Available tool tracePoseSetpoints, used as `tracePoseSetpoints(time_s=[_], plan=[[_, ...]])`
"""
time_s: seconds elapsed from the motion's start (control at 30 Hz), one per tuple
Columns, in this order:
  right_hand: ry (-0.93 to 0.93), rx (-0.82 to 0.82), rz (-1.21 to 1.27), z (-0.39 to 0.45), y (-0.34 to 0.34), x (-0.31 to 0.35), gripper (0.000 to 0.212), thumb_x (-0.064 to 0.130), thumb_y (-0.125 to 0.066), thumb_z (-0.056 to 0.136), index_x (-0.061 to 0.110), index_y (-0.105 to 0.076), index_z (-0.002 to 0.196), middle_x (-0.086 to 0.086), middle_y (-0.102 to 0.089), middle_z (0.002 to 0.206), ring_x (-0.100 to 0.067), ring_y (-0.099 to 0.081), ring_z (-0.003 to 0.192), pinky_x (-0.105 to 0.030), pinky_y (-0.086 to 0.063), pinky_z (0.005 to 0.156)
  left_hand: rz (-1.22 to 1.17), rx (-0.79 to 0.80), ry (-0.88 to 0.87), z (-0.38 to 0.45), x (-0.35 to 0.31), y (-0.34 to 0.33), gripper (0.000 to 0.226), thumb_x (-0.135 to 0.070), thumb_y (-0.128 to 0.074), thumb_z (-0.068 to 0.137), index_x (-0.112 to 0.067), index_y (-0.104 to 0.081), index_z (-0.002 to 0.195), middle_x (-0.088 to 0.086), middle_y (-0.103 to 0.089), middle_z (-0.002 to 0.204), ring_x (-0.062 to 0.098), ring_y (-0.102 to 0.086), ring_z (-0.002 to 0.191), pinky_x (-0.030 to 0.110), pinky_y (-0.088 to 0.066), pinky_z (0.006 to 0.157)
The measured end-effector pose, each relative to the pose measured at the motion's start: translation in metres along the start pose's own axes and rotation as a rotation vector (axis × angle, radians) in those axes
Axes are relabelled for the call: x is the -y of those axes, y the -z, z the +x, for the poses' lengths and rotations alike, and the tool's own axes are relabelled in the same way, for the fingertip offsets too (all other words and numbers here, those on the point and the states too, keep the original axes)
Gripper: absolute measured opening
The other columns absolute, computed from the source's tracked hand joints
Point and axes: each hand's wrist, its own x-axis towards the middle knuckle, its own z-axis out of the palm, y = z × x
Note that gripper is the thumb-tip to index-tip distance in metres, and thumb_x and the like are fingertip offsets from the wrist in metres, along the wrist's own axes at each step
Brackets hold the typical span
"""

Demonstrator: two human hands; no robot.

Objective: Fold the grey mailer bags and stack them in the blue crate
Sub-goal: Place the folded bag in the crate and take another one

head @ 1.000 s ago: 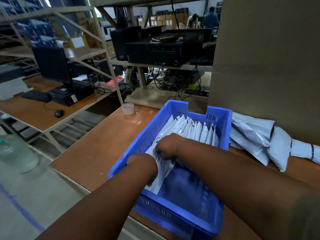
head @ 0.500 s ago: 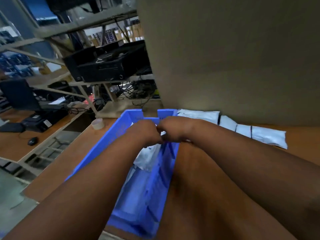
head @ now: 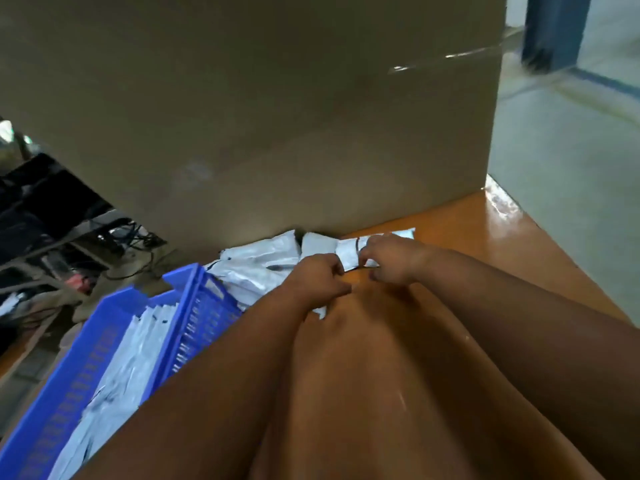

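While both hands pinch one grey mailer bag (head: 348,255), left hand (head: 317,280) and right hand (head: 391,258) closed on its edges, the thin, limp, slippery film looks best held near its corners.

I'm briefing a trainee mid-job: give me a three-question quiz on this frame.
1. True or false: the blue plastic crate is empty.
2. The left hand and right hand are: A) inside the crate, B) at the grey mailer bags lying on the orange-brown table, C) on the large cardboard box.
3. Fill in: the loose bags lie against the foot of the ____.

Key: 1 false; 2 B; 3 cardboard box.
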Motion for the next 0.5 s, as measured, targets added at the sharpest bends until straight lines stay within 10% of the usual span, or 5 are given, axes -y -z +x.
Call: tracePoseSetpoints(time_s=[0.13,0.27,0.5], plan=[[-0.083,-0.121,-0.039,0.013,-0.024,-0.056,0.051,0.043,-0.063,0.098,0.032,-0.053,0.146,-0.006,-0.048,0.153,-0.03,-0.043,0.142,-0.044,-0.037,0.115,0.059,0.028,-0.031,0.048,-0.027,-0.028,0.051,-0.043,-0.077,0.086,-0.024,-0.066,0.132,0.002,-0.066,0.128,0.021,-0.061,0.118,0.027,-0.042,0.09],[-0.06,-0.115,-0.08,0.039,-0.045,-0.077,0.07,0.054,-0.061,0.096,0.035,-0.036,0.159,-0.007,-0.019,0.173,-0.029,-0.015,0.161,-0.061,-0.013,0.127,0.028,0.031,-0.087,0.11,-0.013,-0.057,0.095,-0.085,-0.038,0.081,-0.02,-0.062,0.146,0.004,-0.064,0.146,0.022,-0.059,0.135,0.037,-0.043,0.116],[-0.001,-0.239,-0.15,0.067,-0.093,-0.086,0.08,0.064,-0.043,0.098,0.028,-0.022,0.166,-0.008,-0.024,0.171,-0.03,-0.016,0.159,-0.064,-0.003,0.127,0.095,0.026,-0.047,0.122,-0.006,-0.095,0.1,-0.066,-0.051,0.084,-0.011,-0.025,0.164,0.016,-0.028,0.169,0.034,-0.025,0.157,0.052,-0.023,0.129]])
